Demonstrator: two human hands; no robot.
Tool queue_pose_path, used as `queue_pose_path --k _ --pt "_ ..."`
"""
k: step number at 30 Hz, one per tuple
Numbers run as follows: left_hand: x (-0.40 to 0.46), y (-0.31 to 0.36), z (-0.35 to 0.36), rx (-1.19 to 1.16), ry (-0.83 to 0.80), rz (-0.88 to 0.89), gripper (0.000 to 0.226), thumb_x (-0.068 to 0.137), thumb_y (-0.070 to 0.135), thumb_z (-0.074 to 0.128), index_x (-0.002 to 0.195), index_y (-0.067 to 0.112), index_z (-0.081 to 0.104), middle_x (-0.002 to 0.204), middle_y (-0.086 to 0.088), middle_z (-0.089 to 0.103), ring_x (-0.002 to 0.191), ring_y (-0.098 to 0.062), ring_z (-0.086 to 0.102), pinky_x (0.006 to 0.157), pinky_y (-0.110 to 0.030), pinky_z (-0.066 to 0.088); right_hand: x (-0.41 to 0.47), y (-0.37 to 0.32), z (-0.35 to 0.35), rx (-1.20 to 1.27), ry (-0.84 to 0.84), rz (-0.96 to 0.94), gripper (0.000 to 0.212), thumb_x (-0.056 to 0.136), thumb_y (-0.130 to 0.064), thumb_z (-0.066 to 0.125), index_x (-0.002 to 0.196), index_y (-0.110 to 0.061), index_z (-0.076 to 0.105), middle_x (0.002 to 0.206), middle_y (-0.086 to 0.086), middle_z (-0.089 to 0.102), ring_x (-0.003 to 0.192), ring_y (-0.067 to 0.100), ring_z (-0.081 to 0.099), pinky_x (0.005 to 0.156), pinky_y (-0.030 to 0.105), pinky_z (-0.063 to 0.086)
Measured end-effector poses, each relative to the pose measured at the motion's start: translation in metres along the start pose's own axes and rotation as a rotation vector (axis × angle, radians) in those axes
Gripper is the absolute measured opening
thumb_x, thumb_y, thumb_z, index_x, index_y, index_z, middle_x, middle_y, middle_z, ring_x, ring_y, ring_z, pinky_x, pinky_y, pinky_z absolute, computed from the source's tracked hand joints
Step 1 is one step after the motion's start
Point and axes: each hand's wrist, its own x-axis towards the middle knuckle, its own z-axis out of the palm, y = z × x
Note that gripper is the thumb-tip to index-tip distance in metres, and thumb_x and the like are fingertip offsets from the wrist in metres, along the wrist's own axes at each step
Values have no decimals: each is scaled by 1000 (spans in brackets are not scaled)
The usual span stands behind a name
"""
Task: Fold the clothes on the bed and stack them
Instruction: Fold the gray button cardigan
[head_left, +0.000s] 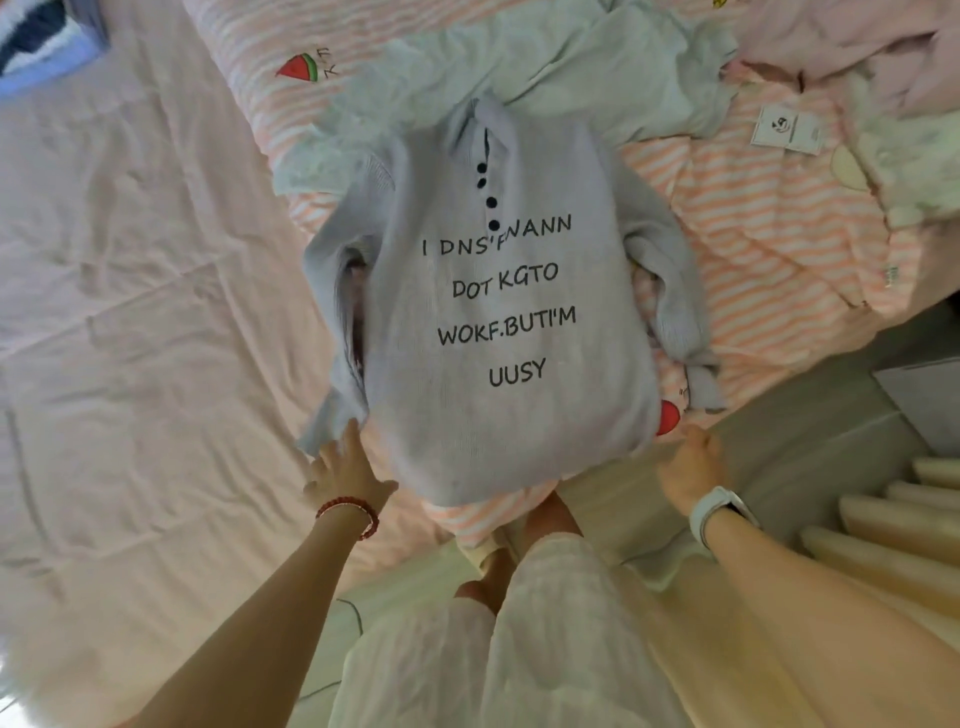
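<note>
Head view: sweater (498, 322) on bed (130, 260)

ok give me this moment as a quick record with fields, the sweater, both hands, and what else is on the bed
sweater: pale blue knit sweater, laid flat, front up, black lettering and dark buttons, hem toward the person
sleeves: both unfolded, lying along the sides
left hand: left hand, fingers straight, touching the left sleeve cuff
right hand: right hand at the hem's right corner; grip unclear
underneath: pink striped cover with watermelon prints
behind: light green garment, unfolded
far right: pink clothes, crumpled
fold stage: not yet started
</note>
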Motion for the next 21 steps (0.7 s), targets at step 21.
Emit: queue_pose_path --k 21 --pt "84 358 -77 134 203 806 57 94 33 47 145 21 25 156 -8 11 142 -31 7 113 -50 18 168 -59 -88 529 -310 -116 14 95 -19 50 96 -6 54 87 6 56 80 22 55 67 21 41"
